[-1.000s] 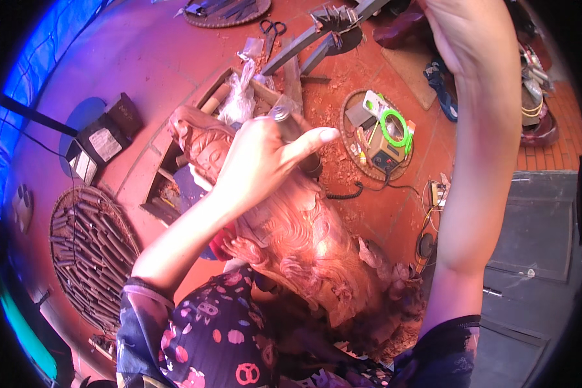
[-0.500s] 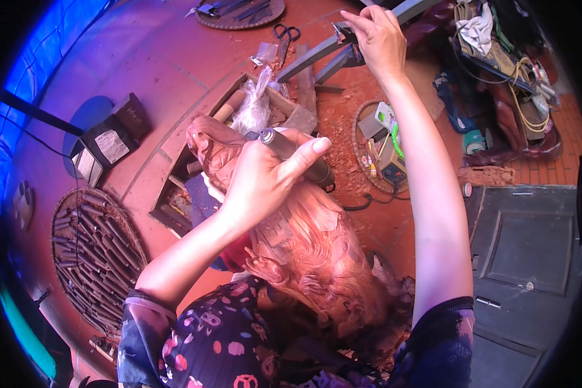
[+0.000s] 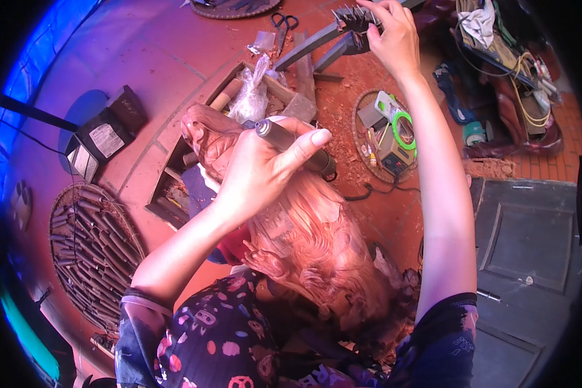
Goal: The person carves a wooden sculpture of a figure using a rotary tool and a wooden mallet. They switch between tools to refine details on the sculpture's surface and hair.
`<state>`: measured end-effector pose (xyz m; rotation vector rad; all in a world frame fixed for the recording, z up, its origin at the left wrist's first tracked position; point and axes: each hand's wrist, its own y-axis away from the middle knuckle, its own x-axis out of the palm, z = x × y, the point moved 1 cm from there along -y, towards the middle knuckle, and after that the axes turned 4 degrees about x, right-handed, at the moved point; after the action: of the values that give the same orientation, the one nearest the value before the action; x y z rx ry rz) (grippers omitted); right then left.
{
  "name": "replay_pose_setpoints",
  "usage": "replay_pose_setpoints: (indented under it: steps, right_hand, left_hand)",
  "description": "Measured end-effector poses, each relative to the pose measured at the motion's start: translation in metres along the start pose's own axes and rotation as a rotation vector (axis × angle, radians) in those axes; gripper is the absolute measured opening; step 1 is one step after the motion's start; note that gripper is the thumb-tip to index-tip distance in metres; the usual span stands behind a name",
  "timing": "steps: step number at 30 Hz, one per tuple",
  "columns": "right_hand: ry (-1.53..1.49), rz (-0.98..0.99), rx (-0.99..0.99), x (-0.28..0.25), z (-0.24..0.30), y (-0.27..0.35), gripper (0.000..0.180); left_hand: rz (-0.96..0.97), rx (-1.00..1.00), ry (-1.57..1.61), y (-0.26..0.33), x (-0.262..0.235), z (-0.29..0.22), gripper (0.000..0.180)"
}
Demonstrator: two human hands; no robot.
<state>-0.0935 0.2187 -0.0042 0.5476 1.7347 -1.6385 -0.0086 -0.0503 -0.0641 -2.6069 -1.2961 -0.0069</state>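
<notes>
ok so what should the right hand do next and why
Probably close thumb and forefinger on one bit from the dark cluster of thin, spiky bits on the straight grey metal bar: the right hand is already there, fingers apart, while the left hand grips a dark cylindrical handpiece whose silver tip seems to hold none.

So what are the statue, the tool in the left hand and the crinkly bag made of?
Statue: probably bare reddish wood, with carved folds and chips nearby.
Tool: likely metal, its barrel smooth and dark, its tip shiny.
Bag: apparently thin clear plastic, crinkled and glossy.
</notes>
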Motion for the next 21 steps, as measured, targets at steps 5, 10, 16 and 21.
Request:
replay_pose_setpoints:
  steps: [5, 10, 16, 21]
  right_hand:
    - [0.027, -0.078, 0.055, 0.002, -0.017, 0.004, 0.027]
    - [-0.001, -0.127, 0.136, 0.006, -0.037, 0.007, 0.012]
    - [-0.058, -0.169, 0.235, 0.010, -0.057, 0.017, 0.010]
    - [-0.097, -0.191, 0.395, 0.011, -0.074, 0.034, 0.009]
  left_hand:
    - [0.025, -0.078, 0.003, 0.002, -0.001, -0.010, 0.036]
    - [0.025, -0.104, 0.047, 0.001, 0.000, -0.009, 0.035]
    - [0.031, -0.110, 0.044, 0.001, -0.002, -0.007, 0.035]
    - [0.023, -0.093, 0.047, 0.003, 0.000, -0.008, 0.039]
